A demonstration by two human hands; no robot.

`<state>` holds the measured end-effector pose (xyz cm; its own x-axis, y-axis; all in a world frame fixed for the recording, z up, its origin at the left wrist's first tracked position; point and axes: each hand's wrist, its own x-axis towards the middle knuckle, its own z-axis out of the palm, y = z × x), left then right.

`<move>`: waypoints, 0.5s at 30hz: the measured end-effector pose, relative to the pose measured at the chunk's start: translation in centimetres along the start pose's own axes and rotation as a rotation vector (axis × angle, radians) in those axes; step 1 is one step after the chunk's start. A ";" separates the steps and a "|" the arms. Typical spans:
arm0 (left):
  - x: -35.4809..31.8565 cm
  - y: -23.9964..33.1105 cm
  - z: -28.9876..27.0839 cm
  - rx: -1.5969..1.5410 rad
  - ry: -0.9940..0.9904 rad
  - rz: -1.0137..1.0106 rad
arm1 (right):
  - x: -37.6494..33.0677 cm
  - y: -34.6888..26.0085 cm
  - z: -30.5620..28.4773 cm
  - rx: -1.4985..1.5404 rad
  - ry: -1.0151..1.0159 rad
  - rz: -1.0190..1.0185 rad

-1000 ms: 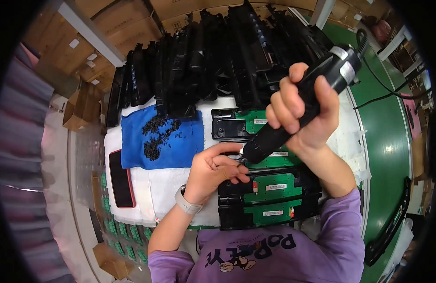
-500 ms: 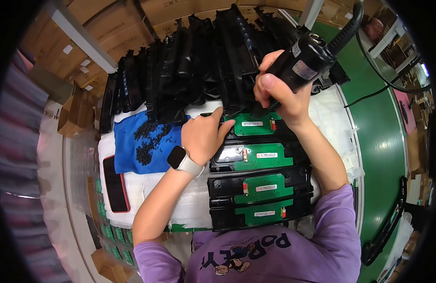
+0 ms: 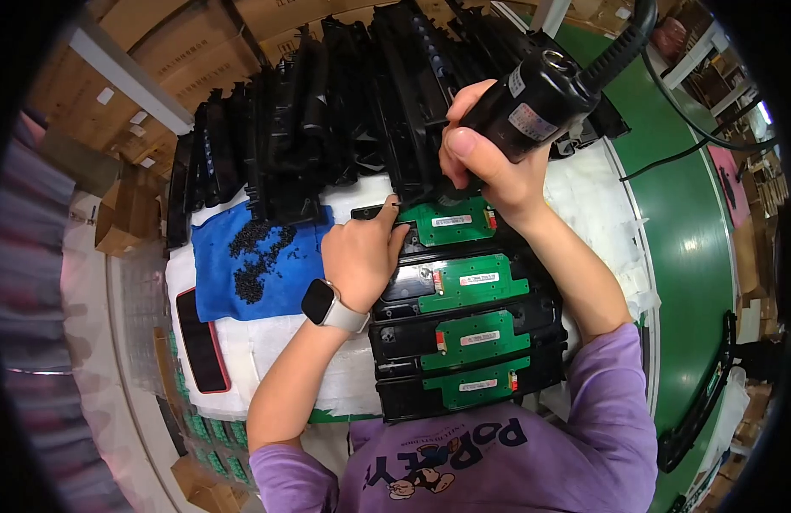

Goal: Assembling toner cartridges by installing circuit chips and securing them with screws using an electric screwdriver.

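My right hand (image 3: 496, 171) is wrapped around a black electric screwdriver (image 3: 532, 103), its cord rising from the top end. The tool points down at the far edge of the farthest green circuit board (image 3: 455, 223); my fingers hide its tip. That board sits in a black plastic housing (image 3: 408, 244). On the left end of this housing rests my left hand (image 3: 359, 256), index finger and thumb stretched out and apart, its other fingers partly hidden. Nearer to me lie several more housings with green boards, one (image 3: 477, 283) right below my left hand's fingertips.
Small black screws (image 3: 254, 265) lie heaped on a blue cloth (image 3: 212, 286) at the left, beside a red-edged phone (image 3: 202, 342). Long black plastic parts (image 3: 314, 111) are piled along the far side. White padding (image 3: 280, 363) covers the table, with green surface (image 3: 678, 256) at the right.
The whole scene has shifted slightly left in the picture. My right hand and the screwdriver stay over the farthest board, and my left hand remains on the same housing.
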<state>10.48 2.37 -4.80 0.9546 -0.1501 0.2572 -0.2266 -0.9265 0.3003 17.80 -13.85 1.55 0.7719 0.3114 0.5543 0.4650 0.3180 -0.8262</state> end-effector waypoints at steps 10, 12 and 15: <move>-0.2 0.2 0.2 0.036 0.003 -0.010 | -0.2 0.0 0.3 -0.014 0.021 -0.009; -0.2 0.2 0.1 0.042 -0.003 -0.019 | -0.2 0.0 0.3 -0.016 0.025 -0.010; -0.2 0.2 0.2 0.037 -0.002 -0.017 | -0.2 -0.1 0.5 -0.003 0.049 -0.009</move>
<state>10.28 2.20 -4.95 0.9587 -0.1346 0.2504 -0.2028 -0.9411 0.2705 17.40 -13.49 1.57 0.7881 0.2645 0.5558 0.4728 0.3181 -0.8218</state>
